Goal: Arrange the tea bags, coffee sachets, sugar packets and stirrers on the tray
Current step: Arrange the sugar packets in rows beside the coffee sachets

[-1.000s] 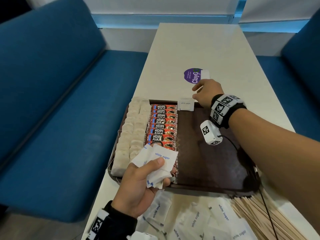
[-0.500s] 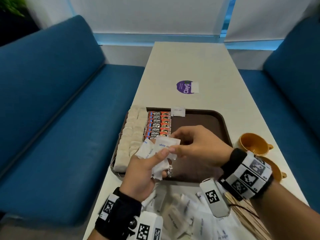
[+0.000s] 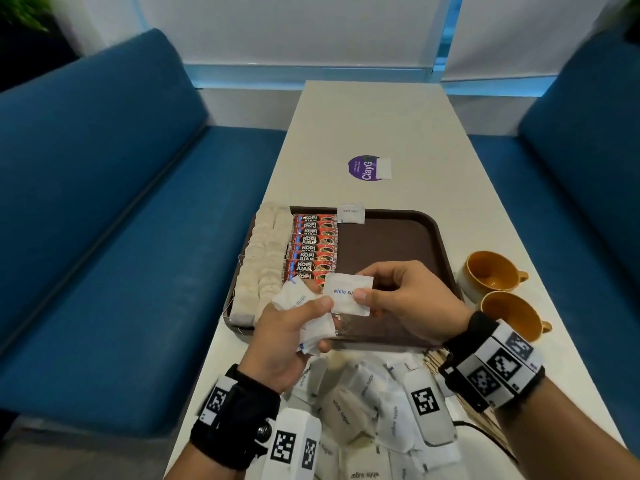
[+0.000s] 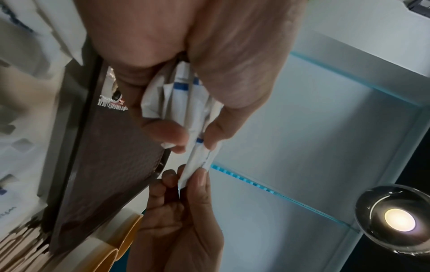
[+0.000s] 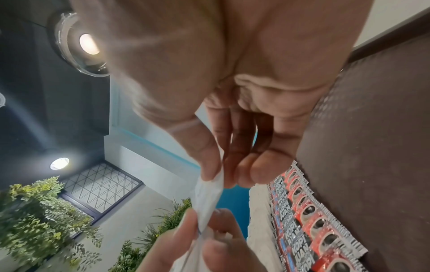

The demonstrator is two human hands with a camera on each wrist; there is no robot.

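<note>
A brown tray [image 3: 398,244] lies on the white table. Beige tea bags [image 3: 263,258] fill its left side in two columns, with red coffee sachets [image 3: 313,244] stacked beside them. One white sugar packet [image 3: 350,213] leans on the far rim. Above the tray's near edge my left hand [image 3: 294,327] grips a bunch of white sugar packets [image 3: 311,327]. My right hand [image 3: 398,296] pinches the top packet [image 3: 348,297] of that bunch between thumb and fingers; my left thumb also touches it. The same pinch [image 4: 195,173] shows in the left wrist view.
Loose sugar packets [image 3: 367,403] lie heaped on the table at the near edge. Wooden stirrers [image 3: 433,358] lie to their right, mostly hidden by my right wrist. Two yellow cups [image 3: 491,275] stand right of the tray. A purple sticker [image 3: 367,168] is farther out. Blue benches flank the table.
My right hand came back from the tray's far rim, where one packet now lies, to my left hand and took hold of the top packet there.
</note>
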